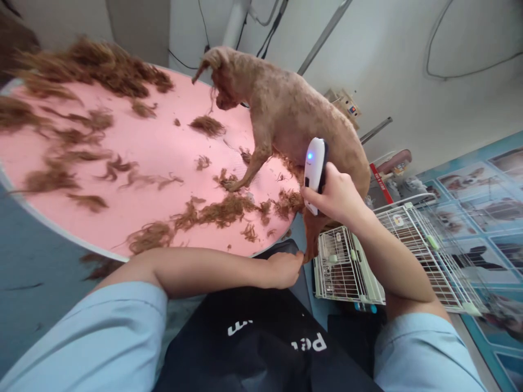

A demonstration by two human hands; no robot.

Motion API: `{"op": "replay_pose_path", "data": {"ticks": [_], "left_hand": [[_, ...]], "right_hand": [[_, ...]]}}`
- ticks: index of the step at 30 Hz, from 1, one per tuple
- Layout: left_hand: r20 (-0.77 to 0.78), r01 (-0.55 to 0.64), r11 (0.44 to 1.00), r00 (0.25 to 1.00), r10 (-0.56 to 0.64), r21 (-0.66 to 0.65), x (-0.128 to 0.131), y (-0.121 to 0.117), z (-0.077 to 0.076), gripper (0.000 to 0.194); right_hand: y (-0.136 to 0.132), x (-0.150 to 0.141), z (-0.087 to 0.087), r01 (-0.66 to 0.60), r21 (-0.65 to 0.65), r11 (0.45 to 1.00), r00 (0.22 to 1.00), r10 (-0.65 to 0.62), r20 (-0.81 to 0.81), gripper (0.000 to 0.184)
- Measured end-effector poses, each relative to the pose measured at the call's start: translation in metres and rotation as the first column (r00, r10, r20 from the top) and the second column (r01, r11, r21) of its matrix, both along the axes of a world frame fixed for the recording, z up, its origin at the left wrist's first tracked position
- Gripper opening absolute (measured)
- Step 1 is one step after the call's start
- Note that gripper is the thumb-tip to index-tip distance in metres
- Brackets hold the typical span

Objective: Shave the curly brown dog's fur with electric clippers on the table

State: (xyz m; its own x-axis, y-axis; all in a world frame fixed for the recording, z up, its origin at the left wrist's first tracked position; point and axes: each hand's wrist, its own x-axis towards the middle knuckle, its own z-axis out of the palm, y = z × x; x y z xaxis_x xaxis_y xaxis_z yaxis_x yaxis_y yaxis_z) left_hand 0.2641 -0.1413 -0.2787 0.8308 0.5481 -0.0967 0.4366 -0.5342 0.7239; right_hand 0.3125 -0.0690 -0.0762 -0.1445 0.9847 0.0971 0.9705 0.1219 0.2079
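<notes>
A closely shorn brown dog [298, 106] stands at the right side of a round pink table [196, 185], its head toward the back. My right hand [337, 193] is wrapped round a white and black hair clipper [314, 169] with a lit blue light, held against or just in front of the dog's flank near the hind leg. Low at the table's edge, my left hand [288, 268] pinches the end of the dog's hind leg [311, 237], which is stretched toward me. The clipper's blade end is hard to make out.
Clumps of cut brown hair [224, 209] lie over the table, with a large heap [102, 68] at the far left. White wire cages [347, 267] stand at the right. Behind the dog is a metal bar [324, 35]. A dark apron [261, 348] covers my front.
</notes>
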Motion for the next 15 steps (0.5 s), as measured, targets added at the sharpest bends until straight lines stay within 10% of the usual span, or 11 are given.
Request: {"op": "replay_pose_path", "data": {"ticks": [15], "left_hand": [[0.015,0.005,1.000,1.000,-0.005,0.010,0.001,0.002,0.007,0.046]], "right_hand": [[0.032,-0.039,-0.049,0.036,-0.287,0.957,0.924,0.077,0.375,0.050]]}}
